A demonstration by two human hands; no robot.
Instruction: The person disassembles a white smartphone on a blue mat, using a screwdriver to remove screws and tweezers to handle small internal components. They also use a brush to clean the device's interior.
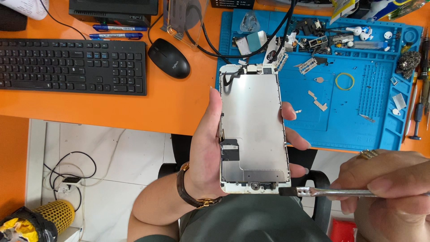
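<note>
Brush tip meets the lower right corner of a hand-held phone screen assembly.

In the centre of the frame the left hand (210,152) cups a phone screen assembly (253,130) back-side up, thumb along its left edge and fingertips (298,142) curled over its right edge, a firm wrap-around hold. The assembly's long axis runs top to bottom in the frame, its connector end pointing toward the blue work mat (358,112) on the orange desk (170,103). From the lower right the right hand (385,188) pinches a small metal-handled brush (327,192), fingers closed tight on the shaft; the brush lies nearly level, its dark bristles touching or just beside the assembly's bottom right corner. A keyboard (74,66) and mouse (169,58) sit well apart in the upper left.
</note>
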